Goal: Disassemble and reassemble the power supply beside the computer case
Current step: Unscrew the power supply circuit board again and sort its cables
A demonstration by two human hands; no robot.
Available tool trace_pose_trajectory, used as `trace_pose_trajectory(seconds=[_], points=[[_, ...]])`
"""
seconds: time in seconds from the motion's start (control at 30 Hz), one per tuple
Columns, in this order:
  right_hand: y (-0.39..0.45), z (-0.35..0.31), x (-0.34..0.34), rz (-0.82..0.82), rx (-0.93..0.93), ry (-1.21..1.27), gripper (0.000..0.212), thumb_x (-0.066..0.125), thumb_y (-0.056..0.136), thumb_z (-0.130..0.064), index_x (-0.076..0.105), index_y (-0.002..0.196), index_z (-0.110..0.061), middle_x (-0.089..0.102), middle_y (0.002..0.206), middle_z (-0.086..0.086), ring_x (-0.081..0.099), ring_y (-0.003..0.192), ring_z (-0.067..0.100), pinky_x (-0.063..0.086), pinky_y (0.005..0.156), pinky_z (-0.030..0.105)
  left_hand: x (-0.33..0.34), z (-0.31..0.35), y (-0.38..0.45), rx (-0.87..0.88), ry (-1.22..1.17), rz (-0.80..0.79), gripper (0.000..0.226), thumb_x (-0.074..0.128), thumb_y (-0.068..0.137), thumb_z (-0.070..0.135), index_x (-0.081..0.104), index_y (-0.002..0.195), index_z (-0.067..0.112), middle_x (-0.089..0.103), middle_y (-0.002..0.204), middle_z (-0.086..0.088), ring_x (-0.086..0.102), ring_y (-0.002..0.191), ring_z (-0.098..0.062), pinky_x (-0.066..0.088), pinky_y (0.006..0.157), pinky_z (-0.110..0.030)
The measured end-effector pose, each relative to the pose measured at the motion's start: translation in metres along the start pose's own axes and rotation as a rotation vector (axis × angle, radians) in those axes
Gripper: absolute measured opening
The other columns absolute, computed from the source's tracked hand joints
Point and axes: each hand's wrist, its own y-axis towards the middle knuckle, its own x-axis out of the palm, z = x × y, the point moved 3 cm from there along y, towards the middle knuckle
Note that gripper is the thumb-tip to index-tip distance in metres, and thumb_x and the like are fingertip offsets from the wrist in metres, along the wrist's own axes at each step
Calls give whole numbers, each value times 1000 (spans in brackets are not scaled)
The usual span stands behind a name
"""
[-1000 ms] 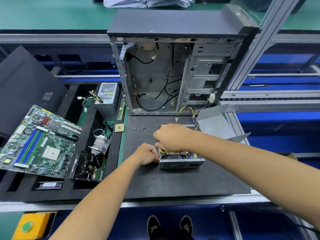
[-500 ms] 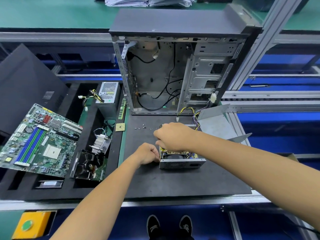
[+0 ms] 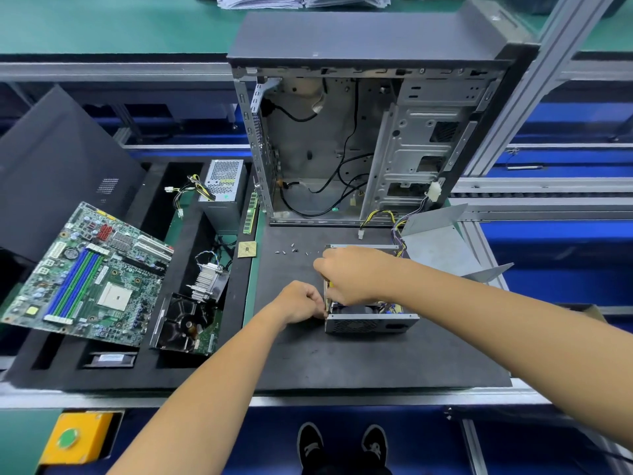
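Note:
The opened power supply lies on the black mat in front of the upright, open computer case. Its fan and wiring show under my right forearm. My left hand pinches its near left corner with curled fingers. My right hand hangs over the open top, fingers curled down over the left wall; what is under the fingers is hidden. The bent grey metal cover lies to the right of the supply. Several small screws are scattered on the mat behind my hands.
A foam tray on the left holds a motherboard, a second power supply, a heatsink, a black fan unit, a RAM stick and a CPU. The case's side panel leans at far left. A yellow button box sits below.
Both hands stay at the power supply's left side with only tiny shifts. The camera has drifted slightly.

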Motion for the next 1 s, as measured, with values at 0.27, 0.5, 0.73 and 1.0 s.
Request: trace_pose_trajectory(seconds=[0.27,0.5,0.73,1.0], points=[[-3,0,-5,-1,20,72,17,57,84,-16,57,100,-10,55,104,9,58,94,29,47,69,35,-1,-3,3,5,-1,11,25,81,69,5,60,60,15,63,68,0,51,64,-10,42,64,-22],[-5,0,-9,12,2,62,18,57,85,-16,57,102,-10,54,104,9,58,92,29,45,68,35,1,0,8,-26,39,43,27,81,64,8,60,52,18,61,60,2,51,64,-16,44,66,-26],[-5,-3,-7,13,-28,95,19,57,86,-18,58,102,-8,56,105,10,57,95,27,48,74,38,-1,-2,9,-36,54,47,30,84,62,7,57,53,18,62,61,1,54,65,-16,46,68,-28],[3,-8,-18,39,-8,205,16,61,88,-24,59,97,-11,61,102,8,55,98,27,43,72,34,-7,10,3,16,175,-111,31,68,77,-6,60,55,15,59,52,10,52,48,0,41,53,-15]])
